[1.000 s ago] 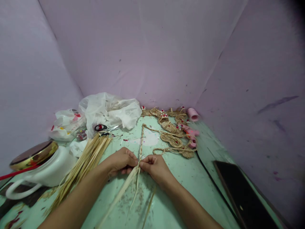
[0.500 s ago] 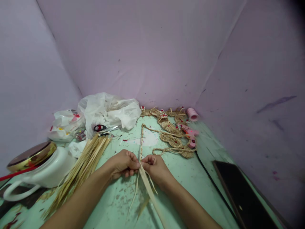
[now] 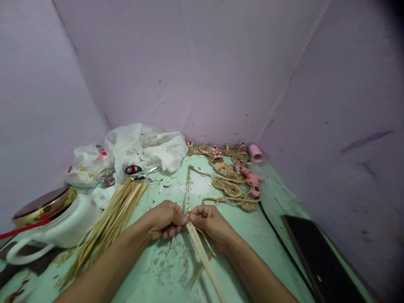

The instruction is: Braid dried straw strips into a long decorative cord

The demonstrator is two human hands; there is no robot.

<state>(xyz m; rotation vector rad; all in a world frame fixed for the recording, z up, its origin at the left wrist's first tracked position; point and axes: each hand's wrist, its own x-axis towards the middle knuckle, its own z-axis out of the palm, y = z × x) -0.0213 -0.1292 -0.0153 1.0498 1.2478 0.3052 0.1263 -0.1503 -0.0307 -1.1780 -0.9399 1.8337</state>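
My left hand point(image 3: 164, 219) and my right hand point(image 3: 210, 221) meet at the middle of the green table point(image 3: 259, 235), both pinched on the near end of a thin straw braid point(image 3: 188, 189). The braid runs straight away from me toward the back wall. Loose flat straw strips point(image 3: 202, 259) hang from my fingers toward me; the widest one slants down to the right. A bundle of straw strips point(image 3: 109, 225) lies just left of my left forearm.
A white jug with a gold lid point(image 3: 50, 223) stands at the left edge. Crumpled plastic bags point(image 3: 143, 145) and scissors point(image 3: 137, 169) lie behind the bundle. Coiled braided pieces point(image 3: 229, 183), a pink glue gun point(image 3: 252, 181) and a pink spool point(image 3: 255, 153) sit at the back right. A dark slab point(image 3: 318, 256) lies right.
The loose strips have swung from pointing down-left to down-right as my fingers worked them. Both hands have stayed at the braid's near end.
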